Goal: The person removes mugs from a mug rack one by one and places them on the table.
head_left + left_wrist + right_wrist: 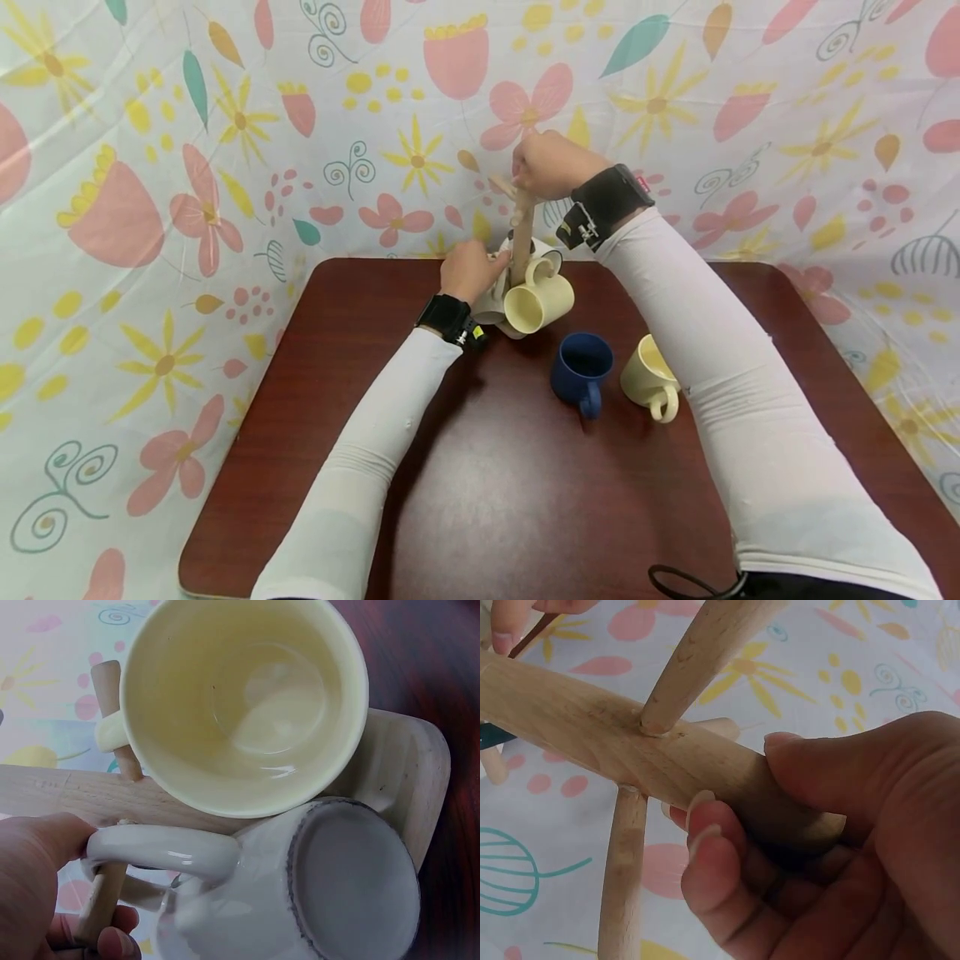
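A wooden mug tree (522, 237) stands at the table's back edge. My right hand (553, 165) grips the top of its post, thumb on one side and fingers curled round the other, as the right wrist view shows. My left hand (471, 271) is at a white mug (225, 892) hung by its handle on a wooden peg (103, 904). The thumb touches the handle; the fingers curl beside the peg's end. A pale yellow mug (542, 302) hangs on the tree's near side, its mouth facing forward.
A dark blue mug (582, 368) and another pale yellow mug (648, 375) stand upright on the dark red table (480, 500), right of the tree. Behind the table hangs a flowered cloth (420, 108). Another mug (551, 257) is partly hidden behind the tree.
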The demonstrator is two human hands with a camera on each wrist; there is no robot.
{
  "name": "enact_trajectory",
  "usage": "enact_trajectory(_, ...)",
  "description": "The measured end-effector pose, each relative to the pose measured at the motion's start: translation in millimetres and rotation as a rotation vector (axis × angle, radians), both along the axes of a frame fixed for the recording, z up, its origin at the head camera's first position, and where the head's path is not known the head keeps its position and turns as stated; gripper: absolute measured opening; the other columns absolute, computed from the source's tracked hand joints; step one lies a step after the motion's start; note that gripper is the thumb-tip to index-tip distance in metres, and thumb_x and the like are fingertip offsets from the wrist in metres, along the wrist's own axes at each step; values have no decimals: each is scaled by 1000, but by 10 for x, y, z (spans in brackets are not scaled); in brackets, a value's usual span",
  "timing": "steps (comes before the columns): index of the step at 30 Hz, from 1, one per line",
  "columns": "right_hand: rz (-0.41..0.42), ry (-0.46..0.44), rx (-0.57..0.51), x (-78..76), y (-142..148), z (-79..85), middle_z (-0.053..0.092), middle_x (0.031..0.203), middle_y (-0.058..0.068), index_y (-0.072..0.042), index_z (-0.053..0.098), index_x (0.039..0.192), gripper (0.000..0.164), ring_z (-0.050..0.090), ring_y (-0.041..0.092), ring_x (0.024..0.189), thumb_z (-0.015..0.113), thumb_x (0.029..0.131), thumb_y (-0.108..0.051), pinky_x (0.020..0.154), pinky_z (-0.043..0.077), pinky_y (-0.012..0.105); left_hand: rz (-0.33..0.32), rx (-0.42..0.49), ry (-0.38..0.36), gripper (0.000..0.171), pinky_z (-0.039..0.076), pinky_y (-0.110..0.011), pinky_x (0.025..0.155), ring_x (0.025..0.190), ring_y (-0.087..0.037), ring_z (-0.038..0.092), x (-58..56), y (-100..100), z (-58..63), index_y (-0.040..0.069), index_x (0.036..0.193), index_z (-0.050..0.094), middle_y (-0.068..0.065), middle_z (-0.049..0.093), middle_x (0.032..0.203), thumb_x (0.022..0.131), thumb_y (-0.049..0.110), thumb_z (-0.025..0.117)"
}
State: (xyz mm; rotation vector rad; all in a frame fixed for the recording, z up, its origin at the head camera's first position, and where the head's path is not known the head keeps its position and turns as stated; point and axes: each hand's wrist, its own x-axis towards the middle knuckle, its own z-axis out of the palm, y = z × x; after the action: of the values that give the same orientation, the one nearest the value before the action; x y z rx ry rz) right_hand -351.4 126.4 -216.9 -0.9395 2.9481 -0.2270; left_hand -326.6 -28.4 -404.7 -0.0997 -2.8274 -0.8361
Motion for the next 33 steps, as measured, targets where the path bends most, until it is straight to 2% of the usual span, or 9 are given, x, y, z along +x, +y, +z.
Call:
enact_trajectory(10, 12, 13, -14, -4, 4, -10, 72, 110, 27, 6, 71, 112, 25, 65, 39, 101, 57, 100, -11, 98, 52, 49, -5, 26, 9, 53, 36, -34, 46, 52, -20, 48, 10, -17, -11, 16, 60, 47, 0, 43, 56, 103, 45, 58)
enact_trajectory(18, 15, 19, -17, 10, 4, -40, 71, 111, 28, 6, 71, 111, 25, 66, 40, 102, 57, 101, -11, 98, 52, 49, -38, 78, 9, 52, 28, -29, 45, 48, -17, 38, 34, -42, -38, 16, 61, 41, 1, 37, 55, 104, 41, 59)
enact_trajectory(22, 13, 23, -27, 10, 13, -53, 71, 109, 27, 7, 71, 111, 24, 66, 39, 98, 57, 101, -11, 95, 53, 48, -58, 102, 15, 51, 28, -28, 46, 47, -14, 37, 30, -61, -49, 16, 63, 40, 2, 37, 55, 104, 40, 59)
enact_trajectory(29, 22, 32, -36, 5, 29, -49, 70, 108, 27, 7, 70, 111, 24, 65, 39, 97, 56, 101, -10, 93, 53, 48, -127, 222, 8, 50, 28, -27, 47, 44, -13, 31, 36, -104, -25, 13, 62, 38, 1, 35, 52, 104, 28, 60)
enact_trajectory(33, 23, 27, -40, 12, 23, -43, 70, 109, 27, 7, 70, 111, 24, 65, 38, 98, 56, 101, -10, 94, 53, 48, -136, 246, -6, 50, 27, -26, 46, 42, -12, 29, 37, -118, -17, 13, 61, 37, 2, 32, 51, 104, 27, 59)
